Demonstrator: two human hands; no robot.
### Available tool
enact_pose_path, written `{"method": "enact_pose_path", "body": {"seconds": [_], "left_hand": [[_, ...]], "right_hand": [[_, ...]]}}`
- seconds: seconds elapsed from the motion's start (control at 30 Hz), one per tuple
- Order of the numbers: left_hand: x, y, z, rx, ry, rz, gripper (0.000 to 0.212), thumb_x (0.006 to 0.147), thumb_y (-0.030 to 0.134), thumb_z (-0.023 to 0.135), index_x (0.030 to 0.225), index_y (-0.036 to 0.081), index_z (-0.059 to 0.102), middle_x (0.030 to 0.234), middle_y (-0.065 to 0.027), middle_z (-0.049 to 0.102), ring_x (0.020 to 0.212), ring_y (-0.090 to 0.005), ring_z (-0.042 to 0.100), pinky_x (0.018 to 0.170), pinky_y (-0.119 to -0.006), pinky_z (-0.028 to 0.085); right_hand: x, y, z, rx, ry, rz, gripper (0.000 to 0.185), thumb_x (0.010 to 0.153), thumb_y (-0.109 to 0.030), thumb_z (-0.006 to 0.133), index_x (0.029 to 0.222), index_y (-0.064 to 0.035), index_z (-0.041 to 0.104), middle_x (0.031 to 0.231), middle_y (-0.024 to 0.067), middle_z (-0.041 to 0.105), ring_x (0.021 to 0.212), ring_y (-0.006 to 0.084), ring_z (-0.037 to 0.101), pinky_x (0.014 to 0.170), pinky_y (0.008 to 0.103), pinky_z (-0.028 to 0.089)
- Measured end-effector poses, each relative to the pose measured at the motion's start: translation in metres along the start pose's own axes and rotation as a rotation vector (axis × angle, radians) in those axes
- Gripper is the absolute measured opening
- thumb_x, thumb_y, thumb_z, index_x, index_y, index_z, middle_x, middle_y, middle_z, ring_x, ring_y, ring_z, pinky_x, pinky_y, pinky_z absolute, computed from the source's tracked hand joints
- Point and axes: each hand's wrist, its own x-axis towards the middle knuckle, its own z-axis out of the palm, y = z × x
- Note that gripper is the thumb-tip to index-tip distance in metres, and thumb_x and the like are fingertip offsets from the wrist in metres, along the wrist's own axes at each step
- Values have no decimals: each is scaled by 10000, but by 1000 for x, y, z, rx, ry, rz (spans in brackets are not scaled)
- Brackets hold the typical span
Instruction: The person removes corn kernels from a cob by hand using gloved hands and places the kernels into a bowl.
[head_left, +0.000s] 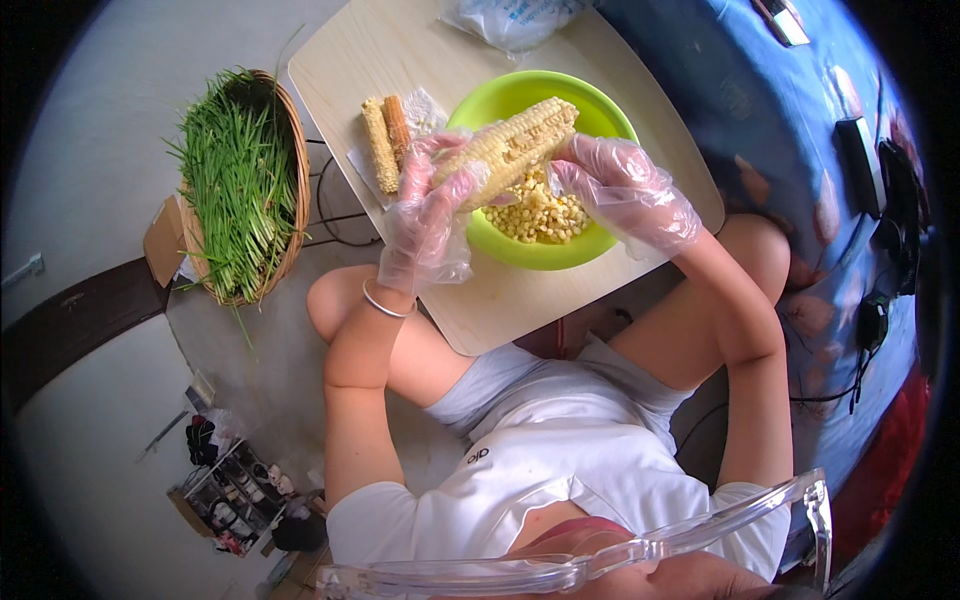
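Observation:
My left hand (435, 202), in a clear plastic glove, is closed around the lower left end of a corn cob (517, 142). Part of the cob's side has its kernels off, and pale kernels cover the rest. At the cob's upper right end is my right hand (626, 184), gloved too, its thumb and fingers against the cob. The cob is held tilted above a lime-green bowl (480, 105). Loose corn kernels (536, 217) lie in the bottom of the bowl.
Two stripped corn cobs (381, 146) rest on a paper towel (424, 109) left of the bowl. A plastic bag (517, 22) is at the wooden table's (495, 315) far edge. A wicker basket (298, 180) of green stalks stands left; a blue patterned cloth (720, 90) lies right.

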Motion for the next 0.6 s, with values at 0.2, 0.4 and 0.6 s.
{"method": "enact_pose_path", "body": {"seconds": [0.2,0.4,0.6], "left_hand": [[3,-9,5,144,-158,59,782,945,120,672,1587,28,236,1537,-160,403,1394,-259,448,1159,-395,397],[5,-18,5,573,-323,229,917,920,163,769,1604,-12,185,1613,-227,295,1492,-335,309,1223,-434,259],[0,8,12,485,-318,8,818,1003,233,667,1606,-16,174,1615,-187,321,1490,-274,336,1221,-367,272]], "right_hand": [[8,-4,15,1043,44,258,770,960,-175,730,1555,12,279,1334,147,600,1225,210,594,1031,336,500],[11,-4,21,1135,56,215,856,895,-184,785,1551,32,278,1414,141,542,1292,215,546,1097,339,437],[8,9,19,1046,-19,269,916,850,-189,782,1562,43,254,1442,154,512,1348,205,478,1144,327,372]]}}
